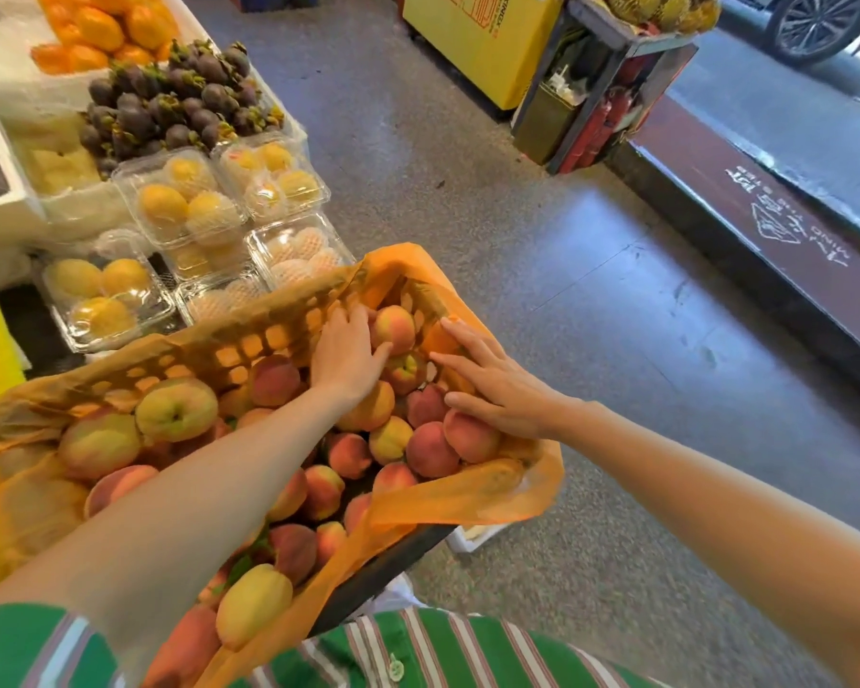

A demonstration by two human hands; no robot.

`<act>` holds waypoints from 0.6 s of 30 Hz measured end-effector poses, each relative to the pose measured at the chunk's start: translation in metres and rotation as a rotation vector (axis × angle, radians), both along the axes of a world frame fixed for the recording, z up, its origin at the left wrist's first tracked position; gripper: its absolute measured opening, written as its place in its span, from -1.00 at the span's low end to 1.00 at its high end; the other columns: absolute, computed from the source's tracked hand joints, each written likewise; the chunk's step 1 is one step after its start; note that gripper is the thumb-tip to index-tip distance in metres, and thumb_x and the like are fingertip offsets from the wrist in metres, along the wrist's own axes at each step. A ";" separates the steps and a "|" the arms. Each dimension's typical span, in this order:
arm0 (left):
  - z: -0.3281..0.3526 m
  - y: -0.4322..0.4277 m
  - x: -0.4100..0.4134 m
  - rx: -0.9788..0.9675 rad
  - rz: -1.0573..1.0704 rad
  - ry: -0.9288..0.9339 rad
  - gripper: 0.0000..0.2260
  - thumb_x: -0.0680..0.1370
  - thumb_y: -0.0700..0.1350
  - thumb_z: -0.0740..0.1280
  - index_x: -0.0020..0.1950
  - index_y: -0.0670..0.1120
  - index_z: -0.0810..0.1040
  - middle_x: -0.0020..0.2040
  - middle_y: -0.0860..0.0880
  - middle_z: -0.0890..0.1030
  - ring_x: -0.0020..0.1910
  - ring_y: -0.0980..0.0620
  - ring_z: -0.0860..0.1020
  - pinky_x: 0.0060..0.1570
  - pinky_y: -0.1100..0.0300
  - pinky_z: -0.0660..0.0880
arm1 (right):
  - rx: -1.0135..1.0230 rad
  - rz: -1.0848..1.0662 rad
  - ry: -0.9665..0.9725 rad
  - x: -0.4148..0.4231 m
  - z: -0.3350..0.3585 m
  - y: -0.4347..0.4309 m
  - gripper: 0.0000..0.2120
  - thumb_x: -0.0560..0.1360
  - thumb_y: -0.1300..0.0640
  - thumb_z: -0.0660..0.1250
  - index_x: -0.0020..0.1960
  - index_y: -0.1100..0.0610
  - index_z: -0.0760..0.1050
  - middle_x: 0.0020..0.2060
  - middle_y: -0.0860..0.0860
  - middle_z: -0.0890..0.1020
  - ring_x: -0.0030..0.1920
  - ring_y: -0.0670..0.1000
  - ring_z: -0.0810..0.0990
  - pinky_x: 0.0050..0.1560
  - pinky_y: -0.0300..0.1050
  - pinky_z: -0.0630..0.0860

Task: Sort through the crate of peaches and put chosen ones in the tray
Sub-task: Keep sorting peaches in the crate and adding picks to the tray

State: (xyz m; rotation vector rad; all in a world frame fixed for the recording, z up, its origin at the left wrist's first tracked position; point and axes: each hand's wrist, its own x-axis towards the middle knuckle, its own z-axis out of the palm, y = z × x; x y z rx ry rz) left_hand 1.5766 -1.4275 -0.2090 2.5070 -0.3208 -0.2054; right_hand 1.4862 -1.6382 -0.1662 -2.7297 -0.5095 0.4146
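- Crate [383, 573] of peaches [175, 409]: lower centre of the frame, lined with orange plastic [467, 499].
- Left grip [348, 352]: fingers spread over fruit at the crate's far end, thumb touching one peach [393, 330], nothing grasped.
- Right grip [492, 389]: fingers straight, lying flat on peaches by the right rim.

The person wears a green shirt [443, 648] with white and reddish-brown stripes, a pale button [395, 668] at 6 o'clock and a short sleeve [26, 648] at 8 o'clock; the left hand [346, 355] and right hand [497, 389] are bare.
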 end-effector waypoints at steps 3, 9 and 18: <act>0.005 0.009 0.002 -0.002 -0.065 0.050 -0.56 0.54 0.02 0.34 0.36 -0.11 0.36 0.30 -0.23 0.39 0.27 -0.25 0.39 0.15 -0.08 0.41 | 0.007 -0.006 -0.001 0.001 0.005 0.002 -0.43 0.58 -0.20 0.07 0.51 0.04 0.27 0.58 -0.03 -0.09 0.56 -0.02 -0.15 0.54 0.07 -0.02; 0.022 0.034 -0.005 -0.044 -0.196 0.106 -0.58 0.52 -0.05 0.33 0.37 -0.03 0.43 0.21 -0.14 0.51 0.17 -0.15 0.49 0.10 0.00 0.47 | -0.016 -0.058 -0.047 0.005 0.023 0.011 -0.49 0.55 -0.18 0.08 0.43 0.00 0.38 0.54 0.02 0.16 0.52 0.07 0.10 0.47 0.08 0.09; 0.076 0.123 -0.038 0.174 -0.524 0.383 -0.87 0.52 -0.01 0.39 0.03 0.02 0.63 -0.07 0.09 0.63 -0.08 0.14 0.58 -0.09 0.22 0.50 | 0.276 0.030 -0.005 0.010 0.027 0.084 -0.72 0.56 0.04 0.31 0.22 0.14 0.56 0.09 0.03 0.64 0.09 0.01 0.60 0.12 0.02 0.53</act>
